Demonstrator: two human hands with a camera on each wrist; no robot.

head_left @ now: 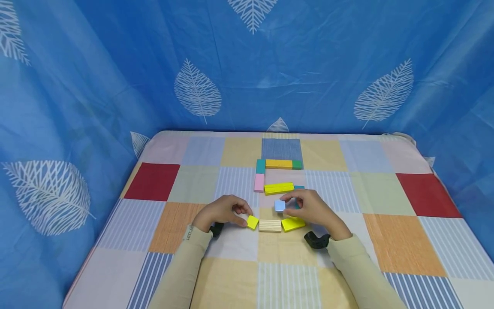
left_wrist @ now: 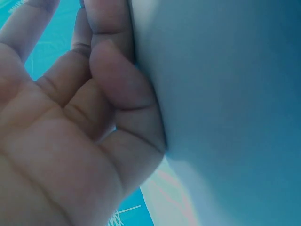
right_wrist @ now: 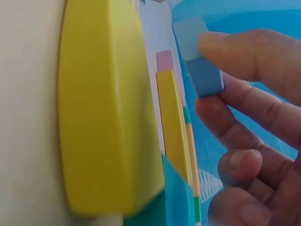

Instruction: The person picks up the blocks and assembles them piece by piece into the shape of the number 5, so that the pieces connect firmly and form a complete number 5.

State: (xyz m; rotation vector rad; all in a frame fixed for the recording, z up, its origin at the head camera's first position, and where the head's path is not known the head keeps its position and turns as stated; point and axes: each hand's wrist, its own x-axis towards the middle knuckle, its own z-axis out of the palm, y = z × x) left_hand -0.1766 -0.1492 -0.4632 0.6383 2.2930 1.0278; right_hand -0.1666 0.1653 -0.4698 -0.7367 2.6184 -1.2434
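My right hand (head_left: 310, 206) pinches a light blue block (head_left: 279, 206) between thumb and fingers; the right wrist view shows the same blue block (right_wrist: 197, 56) raised off the cloth. My left hand (head_left: 225, 210) has its thumb and index finger at the sides of a small yellow block (head_left: 252, 222), which sits tilted at the left end of a plain wooden block (head_left: 270, 225). At the wooden block's other end lies a longer yellow block (head_left: 293, 224). In the left wrist view, the left hand (left_wrist: 61, 127) shows curled fingers against the cloth, with the small yellow block out of sight.
Farther back are a yellow bar (head_left: 278, 188), a pink block (head_left: 259, 183), a teal block (head_left: 260, 166), an orange bar (head_left: 278, 164) and a green block (head_left: 296, 165). Teal pieces are partly hidden behind my right hand. A patchwork cloth (head_left: 285, 279) covers the table; blue curtains (head_left: 308, 56) surround it.
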